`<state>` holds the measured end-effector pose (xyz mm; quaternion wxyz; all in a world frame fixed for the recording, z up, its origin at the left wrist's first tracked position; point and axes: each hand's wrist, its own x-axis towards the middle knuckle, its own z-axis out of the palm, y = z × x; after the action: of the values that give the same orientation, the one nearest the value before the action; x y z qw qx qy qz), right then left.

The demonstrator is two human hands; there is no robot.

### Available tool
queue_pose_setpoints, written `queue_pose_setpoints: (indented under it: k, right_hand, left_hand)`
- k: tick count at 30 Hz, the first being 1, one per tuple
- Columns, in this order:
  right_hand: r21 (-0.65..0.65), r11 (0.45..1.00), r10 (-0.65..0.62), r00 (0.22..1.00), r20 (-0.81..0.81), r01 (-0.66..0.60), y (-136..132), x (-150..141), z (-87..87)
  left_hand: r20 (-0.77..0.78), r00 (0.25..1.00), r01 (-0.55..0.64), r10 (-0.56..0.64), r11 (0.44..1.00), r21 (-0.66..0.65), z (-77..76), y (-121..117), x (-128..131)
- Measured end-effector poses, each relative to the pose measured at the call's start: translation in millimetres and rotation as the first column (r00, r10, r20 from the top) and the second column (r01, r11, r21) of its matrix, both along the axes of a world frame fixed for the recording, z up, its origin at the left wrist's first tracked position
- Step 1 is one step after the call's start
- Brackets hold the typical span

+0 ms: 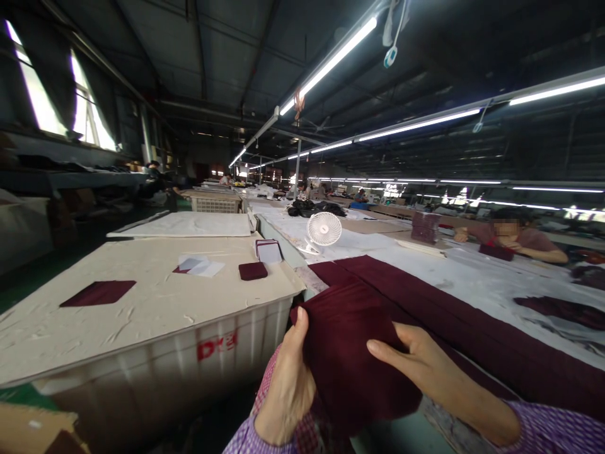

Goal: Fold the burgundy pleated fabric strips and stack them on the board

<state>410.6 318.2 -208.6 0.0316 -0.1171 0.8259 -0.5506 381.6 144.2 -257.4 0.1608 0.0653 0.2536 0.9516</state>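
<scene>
A maroon fabric piece point(354, 347) hangs between my two hands, in front of my body. Its left edge is gripped by my left hand point(290, 372), thumb on top and the other fingers hidden behind the cloth. My right hand point(420, 359) pinches the right side, with the thumb lying on the near face. Behind the held piece, a long maroon cloth strip point(454, 315) stretches over the white table point(378, 249) toward the right.
Left stands a cream-topped bin point(155, 340), bearing a flat maroon piece point(99, 293), white sheets point(201, 265) and a small maroon stack point(253, 271). A white fan point(324, 229) sits on the table. Another person point(515, 239) works at the right.
</scene>
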Motion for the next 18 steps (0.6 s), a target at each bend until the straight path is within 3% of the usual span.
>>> queue_pose_setpoints:
  k: [3,9,14,18]
  right_hand:
    - [0.007,1.0,0.019,1.0,0.005,-0.019,-1,1,2.0]
    - [0.014,1.0,0.007,1.0,0.003,-0.007,0,0,0.4]
    - [-0.052,0.998,0.018,1.0,0.013,-0.018,3,-2,-3.5]
    - [-0.084,0.996,0.022,0.999,0.027,-0.019,4,-3,-4.6]
  left_hand:
    - [0.065,0.99,0.12,-0.127,0.987,0.103,2.6,-1,-1]
    - [0.03,0.983,0.176,-0.182,0.972,0.153,0.9,-1,-1]
    - [-0.154,0.988,0.019,-0.014,0.999,0.027,-7.8,0,3]
    - [-0.16,0.987,-0.015,0.008,0.999,-0.047,-11.3,6,5]
